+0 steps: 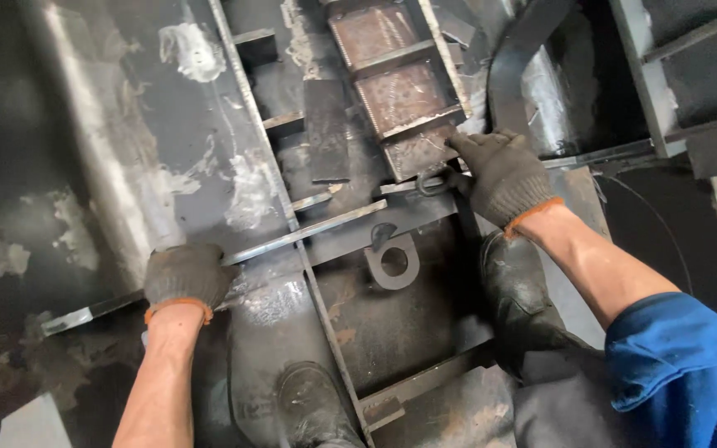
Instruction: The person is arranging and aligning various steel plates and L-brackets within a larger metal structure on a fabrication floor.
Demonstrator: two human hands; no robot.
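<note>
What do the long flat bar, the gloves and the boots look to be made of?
Flat bar: likely bare steel, grey with a dull sheen and scuffed edges. Gloves, on the left hand and right hand: dark knitted fabric with orange cuff trim. Boots: black, glossy, probably rubber or leather; which one is unclear.

Rusty rough steel frame [400, 91], dull metal bar [309, 232], knitted cloth gloves [504, 174].

Both hands wear dark grey knitted work gloves with orange-trimmed cuffs: the left hand [186, 278] at lower left of the frame, the right hand [501, 176] right of centre. A bright blue sleeve [684, 372], pushed up, fills the lower right corner. Two scuffed black boots [521, 292] show along the bottom.
</note>
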